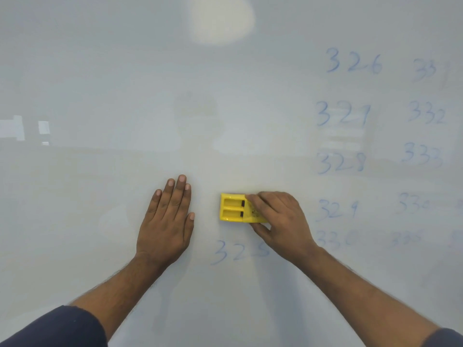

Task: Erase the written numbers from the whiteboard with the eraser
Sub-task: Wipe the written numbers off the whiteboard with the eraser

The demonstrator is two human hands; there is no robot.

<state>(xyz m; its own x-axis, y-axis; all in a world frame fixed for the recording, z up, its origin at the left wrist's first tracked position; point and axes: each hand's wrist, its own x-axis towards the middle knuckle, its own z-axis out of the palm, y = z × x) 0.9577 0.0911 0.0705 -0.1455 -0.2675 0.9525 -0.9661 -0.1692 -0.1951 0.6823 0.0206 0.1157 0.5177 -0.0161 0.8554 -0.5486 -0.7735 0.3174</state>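
Note:
A whiteboard [100, 71] fills the whole head view. My right hand [280, 221] grips a yellow eraser [233, 208] and presses it against the board just above the blue number 325 [240, 251]. My left hand [167, 221] lies flat on the board to the left of the eraser, fingers together, holding nothing. More blue numbers stand in two columns on the right, among them 326 [353, 62], 327 [343, 113], 328 [342, 162] and 329 [337, 209]; some at the far right look faint or smudged.
The board's left half and top carry no writing. A bright light reflection [220, 18] shows at the top centre, and pale reflections [22, 127] at the left.

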